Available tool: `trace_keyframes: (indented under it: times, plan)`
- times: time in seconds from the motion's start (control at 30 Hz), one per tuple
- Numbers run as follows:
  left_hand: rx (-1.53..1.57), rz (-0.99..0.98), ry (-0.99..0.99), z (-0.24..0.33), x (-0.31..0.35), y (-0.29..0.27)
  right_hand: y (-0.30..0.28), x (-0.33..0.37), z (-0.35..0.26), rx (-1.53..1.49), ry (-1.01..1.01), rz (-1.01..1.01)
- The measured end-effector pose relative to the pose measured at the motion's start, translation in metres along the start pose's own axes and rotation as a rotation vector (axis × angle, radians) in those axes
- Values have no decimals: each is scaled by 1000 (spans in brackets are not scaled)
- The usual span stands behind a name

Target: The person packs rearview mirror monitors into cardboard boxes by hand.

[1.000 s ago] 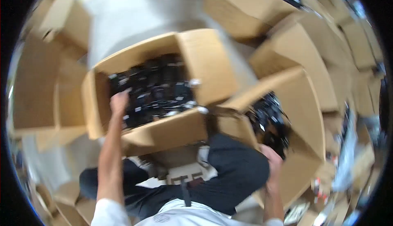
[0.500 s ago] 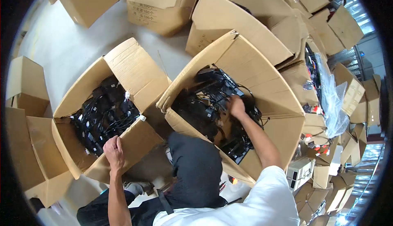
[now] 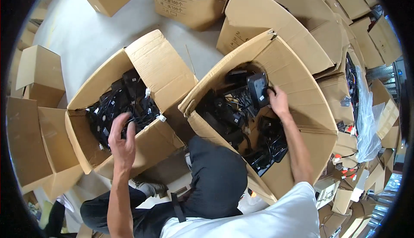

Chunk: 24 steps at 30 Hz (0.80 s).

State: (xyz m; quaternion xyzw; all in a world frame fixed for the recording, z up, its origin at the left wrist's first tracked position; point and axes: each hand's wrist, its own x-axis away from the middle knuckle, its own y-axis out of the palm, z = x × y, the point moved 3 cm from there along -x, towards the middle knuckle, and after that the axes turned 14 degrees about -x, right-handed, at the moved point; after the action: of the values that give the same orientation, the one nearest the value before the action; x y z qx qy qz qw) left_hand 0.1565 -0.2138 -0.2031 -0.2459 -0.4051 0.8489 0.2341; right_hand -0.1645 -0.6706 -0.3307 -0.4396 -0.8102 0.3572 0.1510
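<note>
Inside the right cardboard box [image 3: 302,87], my right hand [image 3: 278,102] is closed on a black power adapter [image 3: 258,90] with a cable, pinching it at its right side and lifting it above the pile. Beneath lie several more black adapters with tangled cables [image 3: 224,110]; their exact number is hidden. Over the near edge of the left cardboard box [image 3: 140,149], my left hand [image 3: 122,145] is raised with thumb and fingers apart, holding nothing. That box contains a heap of black adapters and cables with white connectors [image 3: 113,110], partly covered by my fingers.
A box flap [image 3: 161,63] leans out between the two open boxes. Large cartons [image 3: 189,9] stand at the back, with more stacked along the right. Clear plastic wrap [image 3: 368,117] hangs at the right. My bent knee [image 3: 217,169] is close against the right box.
My right hand has risen out of the pile with a black adapter. My left hand has lifted from the left box's edge and its fingers have spread. The whole view has shifted slightly.
</note>
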Motion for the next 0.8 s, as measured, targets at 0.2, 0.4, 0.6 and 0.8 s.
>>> trace_keyframes:
  times: [0.2, 0.4, 0.6, 0.8]
  plan:
    - [-412, 63, 885, 212, -45, -6, -58, 25, -217, -649, -71, -516]
    - [-540, 116, 894, 190, -85, -45, 0, -17, -221, -1030, 96, -622]
    - [92, 28, -247, 63, -55, -112, 121, -44, 59, -196, 377, -283]
    - [539, 476, -487, -8, 11, -143, 193, -48, 96, 103, 684, 65]
